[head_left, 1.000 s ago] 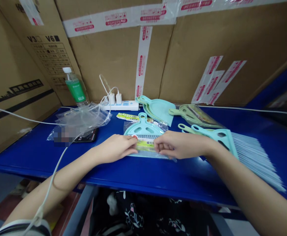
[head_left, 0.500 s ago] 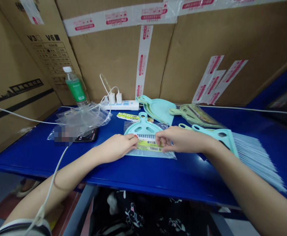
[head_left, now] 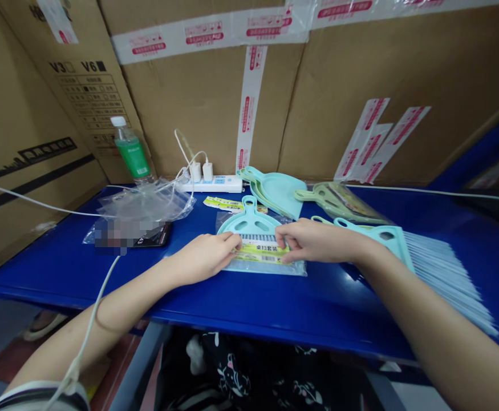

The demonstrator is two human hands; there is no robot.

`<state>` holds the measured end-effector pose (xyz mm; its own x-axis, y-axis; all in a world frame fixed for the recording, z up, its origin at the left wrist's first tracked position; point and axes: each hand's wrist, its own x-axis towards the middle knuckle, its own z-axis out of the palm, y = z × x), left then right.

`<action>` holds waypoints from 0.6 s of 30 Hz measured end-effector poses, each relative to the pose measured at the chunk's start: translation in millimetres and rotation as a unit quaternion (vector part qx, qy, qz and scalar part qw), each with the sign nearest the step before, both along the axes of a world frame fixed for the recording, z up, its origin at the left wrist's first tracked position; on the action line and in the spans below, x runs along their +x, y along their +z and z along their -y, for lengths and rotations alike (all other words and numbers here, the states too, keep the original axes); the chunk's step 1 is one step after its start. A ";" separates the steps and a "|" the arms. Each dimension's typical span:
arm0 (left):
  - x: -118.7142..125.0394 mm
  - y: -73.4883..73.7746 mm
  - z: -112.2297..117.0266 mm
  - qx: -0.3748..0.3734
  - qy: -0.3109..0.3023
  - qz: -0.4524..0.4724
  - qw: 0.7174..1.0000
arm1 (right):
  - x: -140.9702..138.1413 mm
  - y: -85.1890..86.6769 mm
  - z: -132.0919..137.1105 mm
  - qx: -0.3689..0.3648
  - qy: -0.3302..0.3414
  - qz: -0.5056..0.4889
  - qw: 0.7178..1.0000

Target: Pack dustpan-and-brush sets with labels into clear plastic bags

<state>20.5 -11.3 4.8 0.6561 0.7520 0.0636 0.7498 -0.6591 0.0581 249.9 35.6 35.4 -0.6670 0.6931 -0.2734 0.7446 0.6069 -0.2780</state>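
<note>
Nearest, below the edge of the blue desk [head_left: 215,308]: dark patterned clothing [head_left: 232,371] and a grey armrest [head_left: 133,371]. Across the left forearm, a white cable [head_left: 99,291].

Farther in, near the front edge, flat between both hands: the light-blue dustpan [head_left: 250,217], handle pointing away, inside a clear bag [head_left: 298,268], with grey-blue bristles [head_left: 255,237] across its middle and a yellow-green label [head_left: 266,248] over them. At the label's left end, the left hand [head_left: 206,254], palm down, fingers bent onto the packet; impossible to tell whether pinching or merely pressing. At the right end, the right hand [head_left: 307,240], fingers curled, thumb and forefinger slightly parted; grip on the film or label likewise impossible to tell.

Just changed: right hand shifted slightly outward and away, left hand almost unmoved, more of the label's print and barcode now uncovered. Judging by that, arranging of label and bag apparently under way, with packing probably unfinished.

Under and beside the right forearm, a light-blue brush [head_left: 446,279], unwrapped. Beyond the packet, loose yellow labels [head_left: 215,202], stacked dustpans [head_left: 281,191] and a bagged green set [head_left: 335,200]. Left, thin clear bags [head_left: 146,202] before a bottle [head_left: 132,154]. Farthest, brown cardboard [head_left: 206,103].
</note>
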 end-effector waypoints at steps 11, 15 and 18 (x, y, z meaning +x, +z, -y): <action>-0.5 0.8 0.1 -0.020 0.012 0.018 1.000 | -1.8 7.7 4.0 0.003 -0.032 0.057 0.998; -1.6 -0.4 -0.3 -0.017 0.007 0.032 0.999 | -2.0 8.2 3.5 -0.010 -0.042 0.058 0.997; -2.3 -1.8 -1.2 -0.013 -0.002 0.043 0.999 | -3.4 8.2 3.3 -0.018 -0.050 0.063 0.997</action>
